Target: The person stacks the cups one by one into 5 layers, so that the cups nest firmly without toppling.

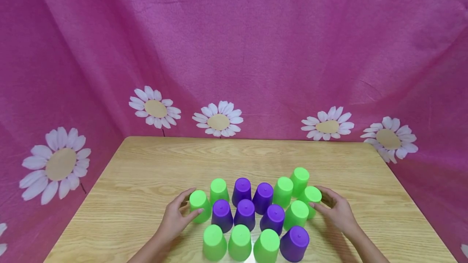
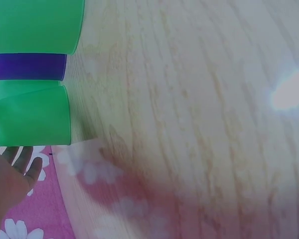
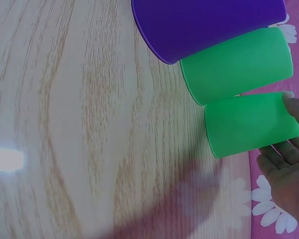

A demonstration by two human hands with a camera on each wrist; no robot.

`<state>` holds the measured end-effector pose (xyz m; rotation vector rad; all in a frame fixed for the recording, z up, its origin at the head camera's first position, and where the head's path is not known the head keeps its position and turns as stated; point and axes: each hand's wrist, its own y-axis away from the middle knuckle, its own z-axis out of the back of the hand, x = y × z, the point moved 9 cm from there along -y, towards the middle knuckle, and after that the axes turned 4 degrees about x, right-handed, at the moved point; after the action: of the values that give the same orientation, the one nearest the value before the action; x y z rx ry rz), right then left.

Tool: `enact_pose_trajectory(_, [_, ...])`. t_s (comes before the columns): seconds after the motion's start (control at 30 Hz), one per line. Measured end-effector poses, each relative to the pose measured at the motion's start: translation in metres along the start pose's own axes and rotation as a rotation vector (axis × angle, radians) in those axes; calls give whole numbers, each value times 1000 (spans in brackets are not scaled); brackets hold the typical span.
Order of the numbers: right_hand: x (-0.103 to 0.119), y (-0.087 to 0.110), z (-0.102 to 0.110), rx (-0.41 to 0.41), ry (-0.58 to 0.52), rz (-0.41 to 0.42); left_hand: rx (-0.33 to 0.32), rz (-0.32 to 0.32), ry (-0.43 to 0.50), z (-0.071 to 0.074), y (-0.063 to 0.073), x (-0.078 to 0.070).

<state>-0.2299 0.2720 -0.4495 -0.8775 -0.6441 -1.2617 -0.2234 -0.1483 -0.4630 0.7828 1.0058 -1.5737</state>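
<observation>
Several green and purple plastic cups stand upside down in loose rows on a wooden table. At the left end of the group, my left hand [image 1: 177,216] holds a green cup [image 1: 200,206], thumb at its near side and fingers at its far side. In the left wrist view that green cup [image 2: 32,117] stands on the table beside the fingers [image 2: 21,162]. On the right, my right hand [image 1: 337,210] holds another green cup [image 1: 311,201] between thumb and fingers. The right wrist view shows the thumb [image 3: 295,105] against this green cup [image 3: 251,125], its rim at the tabletop.
A purple cup [image 1: 294,243] and several green cups, one of them a green cup [image 1: 240,242], form the near row. Behind them stand more purple cups, such as a purple cup [image 1: 244,214]. A pink cloth [image 1: 256,52] with daisies hangs around the wooden table [image 1: 164,161].
</observation>
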Motion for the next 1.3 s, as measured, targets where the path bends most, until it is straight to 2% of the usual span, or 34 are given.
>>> enact_pose_trajectory(0.4, [1, 1, 1, -17, -13, 11, 9, 34, 11, 1, -1, 2])
enact_pose_trajectory(0.77, [4, 1, 6, -25, -43, 19, -8, -3, -41, 10, -5, -7])
enact_pose_trajectory(1.0, [15, -3, 12, -32, -43, 58, 8, -11, -59, 14, -10, -10])
enact_pose_trajectory(1.3, [22, -6, 22, -30, -25, 61, 28, 3, -31, 19, -17, -14])
